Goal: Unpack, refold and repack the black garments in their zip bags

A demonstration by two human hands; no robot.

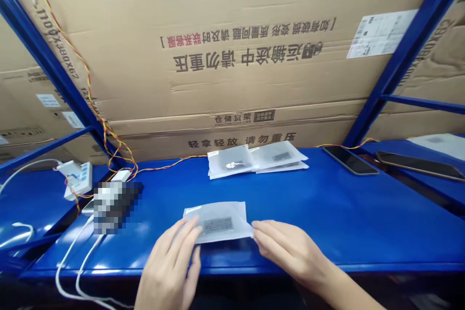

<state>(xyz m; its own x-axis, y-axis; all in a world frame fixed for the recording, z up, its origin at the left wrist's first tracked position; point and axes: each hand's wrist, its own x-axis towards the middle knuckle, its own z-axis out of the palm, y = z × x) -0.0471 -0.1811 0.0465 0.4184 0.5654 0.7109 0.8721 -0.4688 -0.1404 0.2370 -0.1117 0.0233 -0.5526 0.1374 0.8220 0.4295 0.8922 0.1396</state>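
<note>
Looks like bag-handling: both hands squaring up one pouch at the bench's front edge; next move would need a proper pinch on its corner.

Cardboard cartons (232,58) wall off 12 o'clock. Blue bench (327,223) beneath. Two phones (350,160) at 2 o'clock. Pouch stack (256,159) at 12. Power strip (78,179) and cables at 9. Frosted pouch (218,223) at 6: left hand (170,266) fingers together, flat on it; right hand (286,249) fingertips touching its right edge, loosely apart.

left hand (169,264), right hand (290,249) — bare, sleeveless
</note>
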